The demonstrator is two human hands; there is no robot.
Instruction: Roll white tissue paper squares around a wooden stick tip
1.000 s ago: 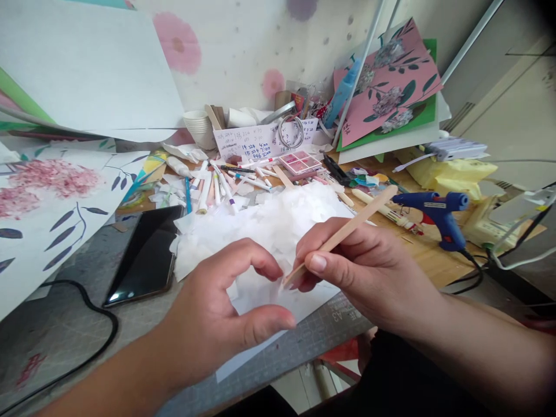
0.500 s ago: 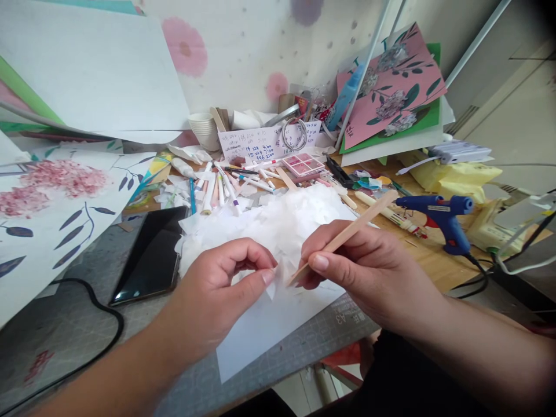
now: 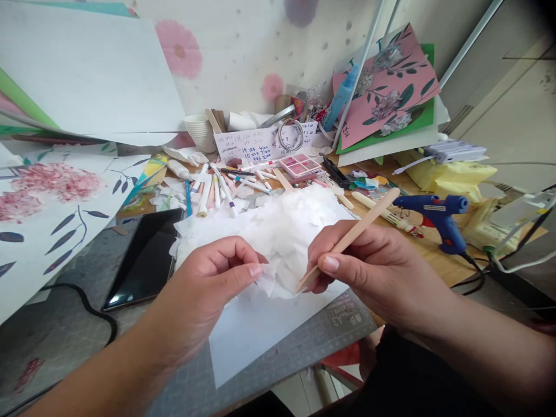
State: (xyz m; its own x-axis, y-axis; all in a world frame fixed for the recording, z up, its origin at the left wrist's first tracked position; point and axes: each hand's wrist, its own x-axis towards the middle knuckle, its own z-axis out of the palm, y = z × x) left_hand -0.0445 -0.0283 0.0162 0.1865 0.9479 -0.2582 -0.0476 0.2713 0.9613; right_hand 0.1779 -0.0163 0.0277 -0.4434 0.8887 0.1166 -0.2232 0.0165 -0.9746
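Observation:
Between finger and thumb, my left hand (image 3: pixel 221 269) pinches a small piece of thin white paper (image 3: pixel 267 277). My right hand (image 3: pixel 365 266) is closed round a flat wooden stick (image 3: pixel 365 226), which slants down to the left with its lower tip near the pile. Behind both hands lies a heap of crumpled white tissue pieces (image 3: pixel 299 223). Under it is a white sheet (image 3: pixel 247 341), resting on a grey cutting mat (image 3: pixel 343 321). The hands are apart, with the stick's tip right of the pinched piece.
A black phone (image 3: pixel 143 255) lies left of the heap. Markers (image 3: pixel 221 188) are scattered behind it, near a pink palette (image 3: pixel 299 166). A blue glue gun (image 3: pixel 443 214) stands at the right. Flower pictures (image 3: pixel 61 188) lie at the left; a pink one (image 3: pixel 386 92) leans at the back right.
My left hand has drawn slightly left with the white piece, away from the stick's tip. My right hand has shifted a little right, and the gap between the hands is wider.

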